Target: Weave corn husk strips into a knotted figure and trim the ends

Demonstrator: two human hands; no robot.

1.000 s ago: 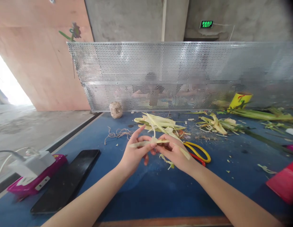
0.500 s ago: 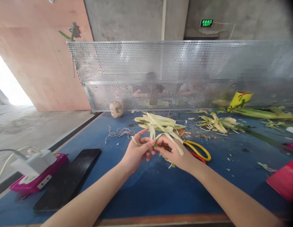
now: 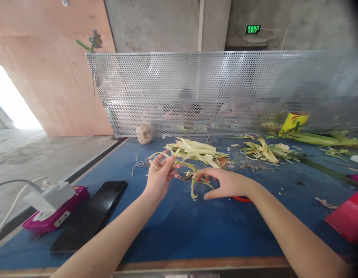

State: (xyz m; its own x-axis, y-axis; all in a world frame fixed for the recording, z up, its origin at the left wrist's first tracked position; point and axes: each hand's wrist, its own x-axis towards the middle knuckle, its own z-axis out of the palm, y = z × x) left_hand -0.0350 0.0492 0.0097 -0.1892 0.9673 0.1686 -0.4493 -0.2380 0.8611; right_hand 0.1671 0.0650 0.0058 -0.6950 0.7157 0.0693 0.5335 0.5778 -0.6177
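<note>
My left hand (image 3: pixel 161 173) is closed in a pinch on a thin pale leaf strip (image 3: pixel 153 155), which curls out past the fingers on the left. To its right, my right hand (image 3: pixel 227 183) has thumb and fingers apart over small green stem scraps (image 3: pixel 194 189); the fingertips are near or touching them, I cannot tell which. Behind both hands lies a pile of long pale green leaf strips (image 3: pixel 196 148). A red handle (image 3: pixel 241 199) shows below my right wrist, the rest of that tool being covered by my hand and arm.
A black phone (image 3: pixel 90 216) and a magenta power strip (image 3: pixel 56 218) with a white plug lie at left. Tangled string (image 3: pixel 140 164) and a pale wrapped roll (image 3: pixel 143 134) sit beyond. Peeled scraps (image 3: pixel 265 150), a yellow tube (image 3: pixel 294 122) and a red object (image 3: pixel 348 218) are at right. A perforated metal screen (image 3: pixel 167 77) stands behind.
My hands have moved apart. The left drew back left with a thin strip, while the right opened and shifted right, covering the yellow handle. Green scraps now show between them.
</note>
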